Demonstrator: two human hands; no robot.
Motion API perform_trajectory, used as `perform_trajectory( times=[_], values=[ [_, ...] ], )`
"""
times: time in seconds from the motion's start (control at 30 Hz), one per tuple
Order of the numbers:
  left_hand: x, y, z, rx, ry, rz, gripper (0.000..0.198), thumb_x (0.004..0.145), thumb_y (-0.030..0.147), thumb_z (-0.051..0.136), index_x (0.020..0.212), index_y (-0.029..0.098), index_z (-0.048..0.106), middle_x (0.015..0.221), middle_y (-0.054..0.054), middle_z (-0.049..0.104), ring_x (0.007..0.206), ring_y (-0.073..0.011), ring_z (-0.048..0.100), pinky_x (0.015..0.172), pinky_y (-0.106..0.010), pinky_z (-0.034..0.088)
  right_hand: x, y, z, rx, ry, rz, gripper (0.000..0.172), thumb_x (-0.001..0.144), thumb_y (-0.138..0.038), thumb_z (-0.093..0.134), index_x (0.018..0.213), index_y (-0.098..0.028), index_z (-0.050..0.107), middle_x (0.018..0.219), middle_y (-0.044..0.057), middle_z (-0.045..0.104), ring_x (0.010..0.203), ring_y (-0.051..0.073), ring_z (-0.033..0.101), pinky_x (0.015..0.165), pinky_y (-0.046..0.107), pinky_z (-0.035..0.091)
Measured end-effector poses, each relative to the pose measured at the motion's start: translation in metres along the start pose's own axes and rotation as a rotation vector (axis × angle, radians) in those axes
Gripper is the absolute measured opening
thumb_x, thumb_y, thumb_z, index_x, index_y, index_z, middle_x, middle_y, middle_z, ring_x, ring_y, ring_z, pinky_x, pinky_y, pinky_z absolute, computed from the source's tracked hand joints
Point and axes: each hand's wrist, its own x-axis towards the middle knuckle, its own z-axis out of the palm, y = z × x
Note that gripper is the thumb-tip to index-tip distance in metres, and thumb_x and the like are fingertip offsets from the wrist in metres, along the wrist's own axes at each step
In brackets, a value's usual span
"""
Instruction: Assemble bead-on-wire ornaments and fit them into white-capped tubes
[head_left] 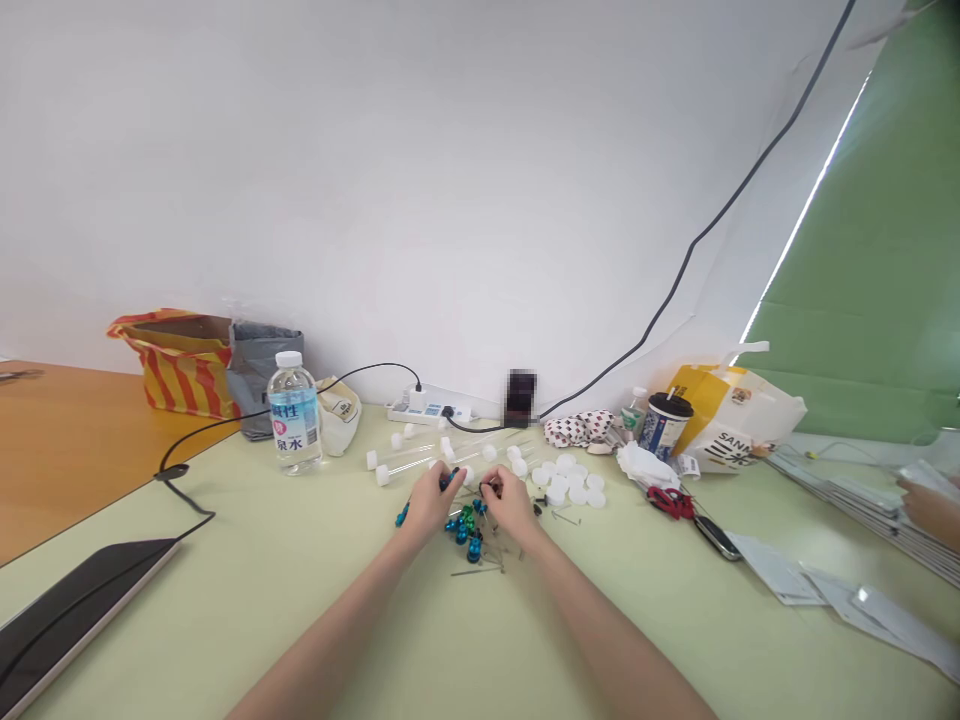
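1. Across the pale green desk (247, 620), clear plastic tubes (409, 457) and loose white caps (566, 482) lie just beyond the hands.
2. Glossy blue and green knobs (465, 530) and thin metal rods (478, 571) lie scattered directly below the hands.
3. The left hand (429, 503), fingers curled, pinches a small blue piece (450, 479).
4. The right hand (510, 503), also curled, pinches something small and dark, too small to identify.

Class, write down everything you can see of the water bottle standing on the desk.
The water bottle is clear plastic with a white screw cap and a white-and-blue label bearing a red mark and large dark characters. It stands upright on the pale green desk, toward the left, and looks mostly full of clear water. A black cable runs behind it; whether they touch cannot be told.
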Motion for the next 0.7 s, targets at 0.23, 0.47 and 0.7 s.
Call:
perform_trajectory(
  times=[0.23,0.47,0.7],
  values=[
    [-0.009,-0.003,0.002,0.102,-0.192,0.15,0.008,0.069,0.025,0.057,0.073,0.019,0.054,0.078,-0.003,0.056,0.067,-0.0159,0.052,0.065,-0.027,0.04,-0.003,0.023,-0.002,-0.492,0.071,-0.1,0.026,0.064,0.003,0.042,0.076,-0.019,0.052,0.08,0.003,0.051,0.077,0.017,0.05,0.065,0.025,0.036],
    [-0.007,-0.005,0.001,0.109,-0.206,0.187,0.01,0.07,0.022,0.057,0.08,0.02,0.06,0.086,-0.006,0.059,0.08,-0.0201,0.056,0.076,-0.032,0.043,-0.005,0.028,-0.002,-0.562,0.066,-0.155,0.026,0.063,0.005,0.043,0.068,-0.019,0.054,0.079,0.004,0.05,0.08,0.019,0.049,0.068,0.026,0.037],
    [0.0,-0.007,-0.005,0.126,-0.029,0.236,0.014,0.077,0.021,0.046,0.085,0.02,0.058,0.088,-0.005,0.058,0.081,-0.0186,0.056,0.076,-0.031,0.044,-0.005,0.017,-0.005,-0.586,0.095,-0.15,0.019,0.069,-0.003,0.047,0.074,-0.018,0.058,0.082,0.007,0.055,0.088,0.022,0.047,0.071,0.029,0.035]
  ],
)
